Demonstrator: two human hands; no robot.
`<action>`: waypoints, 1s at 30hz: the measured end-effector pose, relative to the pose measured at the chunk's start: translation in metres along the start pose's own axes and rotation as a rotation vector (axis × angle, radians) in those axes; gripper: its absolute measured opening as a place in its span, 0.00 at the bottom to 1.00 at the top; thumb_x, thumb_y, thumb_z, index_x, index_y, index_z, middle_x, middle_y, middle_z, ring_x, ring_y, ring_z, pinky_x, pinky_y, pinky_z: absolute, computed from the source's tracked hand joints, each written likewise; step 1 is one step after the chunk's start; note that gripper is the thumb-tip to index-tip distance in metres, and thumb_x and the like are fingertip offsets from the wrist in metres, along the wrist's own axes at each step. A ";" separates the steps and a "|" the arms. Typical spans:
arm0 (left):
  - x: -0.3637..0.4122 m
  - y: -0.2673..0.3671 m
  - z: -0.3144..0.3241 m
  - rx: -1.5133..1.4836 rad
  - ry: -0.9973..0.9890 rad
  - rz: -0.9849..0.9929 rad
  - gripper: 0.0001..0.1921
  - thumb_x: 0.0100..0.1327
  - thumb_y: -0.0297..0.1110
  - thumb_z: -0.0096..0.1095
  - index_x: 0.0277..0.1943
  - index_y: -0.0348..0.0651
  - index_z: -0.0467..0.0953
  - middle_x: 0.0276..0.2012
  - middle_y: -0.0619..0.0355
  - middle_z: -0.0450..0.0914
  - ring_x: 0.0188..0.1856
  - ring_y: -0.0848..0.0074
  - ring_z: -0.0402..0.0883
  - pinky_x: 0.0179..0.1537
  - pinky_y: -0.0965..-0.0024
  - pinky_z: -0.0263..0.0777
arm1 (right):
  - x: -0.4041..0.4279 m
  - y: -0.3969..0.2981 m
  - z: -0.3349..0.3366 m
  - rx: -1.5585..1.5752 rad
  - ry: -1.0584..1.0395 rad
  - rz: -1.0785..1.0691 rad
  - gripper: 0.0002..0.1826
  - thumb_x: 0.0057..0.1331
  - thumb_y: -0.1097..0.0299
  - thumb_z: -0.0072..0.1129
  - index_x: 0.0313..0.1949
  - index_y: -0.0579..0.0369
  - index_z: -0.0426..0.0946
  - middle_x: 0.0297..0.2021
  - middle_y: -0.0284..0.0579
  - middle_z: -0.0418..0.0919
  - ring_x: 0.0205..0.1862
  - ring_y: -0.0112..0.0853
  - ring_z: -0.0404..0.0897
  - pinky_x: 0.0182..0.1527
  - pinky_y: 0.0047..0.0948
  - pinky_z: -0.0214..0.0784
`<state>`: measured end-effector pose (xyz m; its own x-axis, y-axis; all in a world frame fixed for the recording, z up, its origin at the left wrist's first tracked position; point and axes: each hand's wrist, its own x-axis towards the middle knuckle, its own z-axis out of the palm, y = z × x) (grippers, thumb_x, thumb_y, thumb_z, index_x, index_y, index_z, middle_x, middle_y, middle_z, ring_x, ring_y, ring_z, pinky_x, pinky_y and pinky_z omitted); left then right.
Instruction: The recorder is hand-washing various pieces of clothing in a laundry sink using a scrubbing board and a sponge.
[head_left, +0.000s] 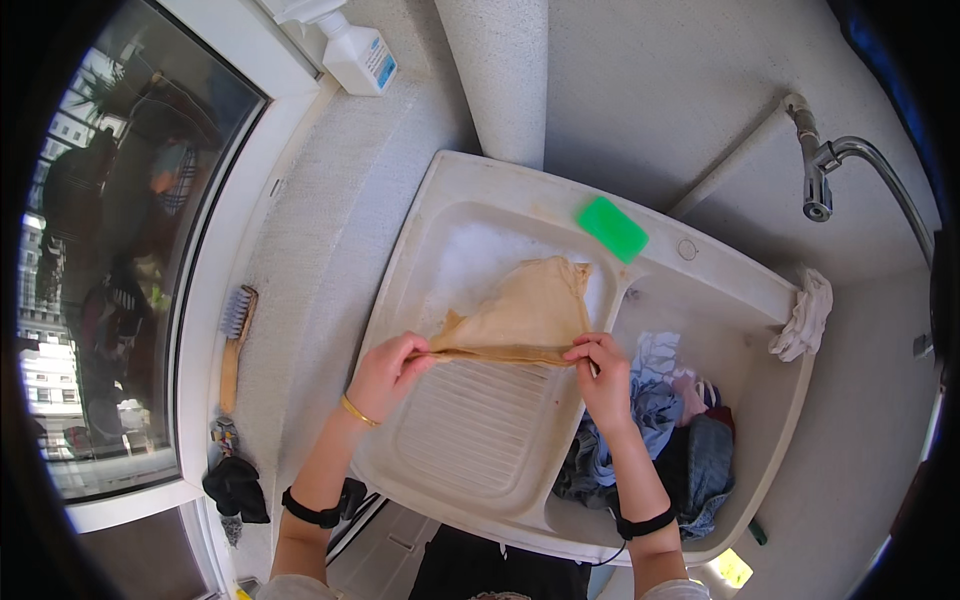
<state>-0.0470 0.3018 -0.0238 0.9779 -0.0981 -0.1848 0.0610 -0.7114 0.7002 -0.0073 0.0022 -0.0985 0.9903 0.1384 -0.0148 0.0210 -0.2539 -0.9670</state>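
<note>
A tan cloth garment (529, 307) is stretched by its near edge between my two hands, over the ridged washboard (472, 427) of a laundry sink. My left hand (391, 373) pinches the left end of that edge between thumb and fingers. Its right end is gripped by my right hand (602, 373), near the divider to the basin. Beyond the edge, the fabric spreads over the shallow upper part, beside whitish suds (480, 251). A green bar of soap (613, 229) lies on the back rim, above the divider.
Several garments, among them blue denim (709, 457), lie in the right basin (731, 337). A white cloth (802, 315) hangs over its right rim. A metal faucet (817, 180) projects above. Left, a scrub brush (236, 349) and a black cloth (236, 489) lie on the ledge; a spray bottle (358, 56) stands behind.
</note>
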 end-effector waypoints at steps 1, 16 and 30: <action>-0.009 -0.003 0.014 0.054 -0.075 0.021 0.08 0.64 0.31 0.60 0.41 0.38 0.72 0.32 0.50 0.79 0.31 0.61 0.79 0.35 0.66 0.73 | -0.006 0.019 0.001 -0.181 -0.033 -0.029 0.16 0.52 0.89 0.47 0.33 0.59 0.81 0.42 0.49 0.76 0.44 0.38 0.78 0.45 0.29 0.70; -0.003 -0.069 0.143 0.586 -0.135 -0.129 0.45 0.58 0.60 0.58 0.69 0.36 0.56 0.70 0.39 0.50 0.71 0.46 0.49 0.66 0.44 0.49 | 0.001 0.092 0.110 -0.800 -0.373 -0.367 0.17 0.60 0.64 0.57 0.49 0.50 0.75 0.50 0.53 0.71 0.53 0.47 0.70 0.58 0.50 0.60; -0.090 -0.010 0.188 0.427 -0.257 -0.240 0.38 0.59 0.57 0.57 0.71 0.60 0.55 0.75 0.54 0.40 0.74 0.45 0.32 0.66 0.32 0.31 | -0.084 0.029 0.113 -0.554 -0.271 -0.356 0.11 0.58 0.59 0.61 0.35 0.51 0.79 0.51 0.47 0.71 0.55 0.49 0.67 0.47 0.50 0.63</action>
<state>-0.1728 0.1870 -0.1435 0.8628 -0.0272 -0.5049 0.1374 -0.9484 0.2859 -0.1054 0.0912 -0.1543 0.8425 0.5184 0.1461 0.4753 -0.5880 -0.6545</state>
